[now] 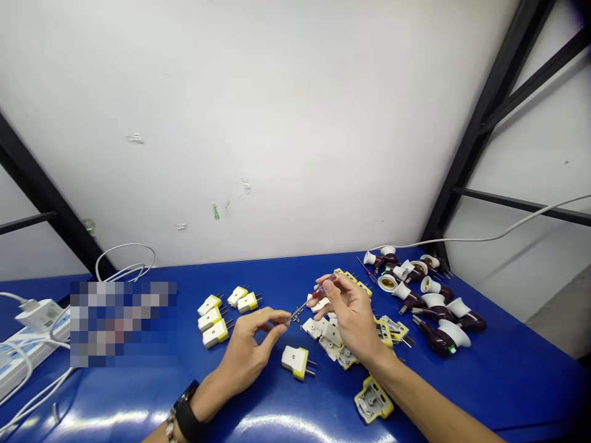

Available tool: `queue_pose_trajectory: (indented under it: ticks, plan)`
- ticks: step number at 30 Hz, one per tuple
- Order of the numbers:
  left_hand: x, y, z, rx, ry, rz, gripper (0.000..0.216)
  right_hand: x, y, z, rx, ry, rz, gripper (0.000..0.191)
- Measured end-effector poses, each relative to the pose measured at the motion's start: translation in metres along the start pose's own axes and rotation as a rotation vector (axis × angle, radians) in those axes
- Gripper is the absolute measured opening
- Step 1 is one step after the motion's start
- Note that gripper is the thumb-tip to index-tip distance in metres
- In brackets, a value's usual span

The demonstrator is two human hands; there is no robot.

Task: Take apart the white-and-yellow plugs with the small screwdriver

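Observation:
My right hand (351,314) pinches a small screwdriver (314,298) with a dark red handle, and its thin shaft points left to a small metal part (295,315) at the tip. My left hand (249,347) sits just left of that tip, fingers curled and apart, with nothing visible in them. A white-and-yellow two-pin plug (295,362) lies between my hands, and several more (212,318) stand in a group to the left. Opened plug halves (330,338) lie under my right hand, and a yellow-rimmed plug shell (373,400) lies nearer me.
Several white lamp holders with dark maroon bases (425,301) are heaped at the right of the blue table (277,418). A second screwdriver (367,269) lies behind them. A white power strip (28,351) with cables sits at the left, beside a pixelated patch. White wall and black struts stand behind.

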State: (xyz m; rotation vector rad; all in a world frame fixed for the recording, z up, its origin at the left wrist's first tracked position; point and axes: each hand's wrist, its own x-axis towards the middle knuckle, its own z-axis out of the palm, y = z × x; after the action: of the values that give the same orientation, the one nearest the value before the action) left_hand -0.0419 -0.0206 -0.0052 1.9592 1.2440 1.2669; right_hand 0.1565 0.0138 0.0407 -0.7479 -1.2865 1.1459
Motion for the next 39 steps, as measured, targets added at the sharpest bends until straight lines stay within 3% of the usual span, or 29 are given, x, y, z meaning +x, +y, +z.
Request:
queue_pose_trajectory:
  ticks: [17, 24, 30, 39]
  plan:
    - [-0.002, -0.003, 0.001, 0.033, 0.063, 0.082, 0.016, -0.004, 0.001, 0.001, -0.012, 0.001, -0.071, 0.032]
    - [-0.003, -0.004, 0.003, 0.055, 0.079, 0.134, 0.015, -0.009, 0.005, 0.001, -0.074, -0.068, -0.150, 0.021]
    - [-0.006, -0.003, 0.005, 0.092, -0.075, 0.087, 0.018, -0.016, 0.008, 0.000, -0.264, -0.187, -0.307, 0.014]
    - [-0.007, 0.001, 0.004, 0.127, -0.235, 0.043, 0.008, -0.019, 0.007, 0.002, -0.337, -0.321, -0.272, 0.015]
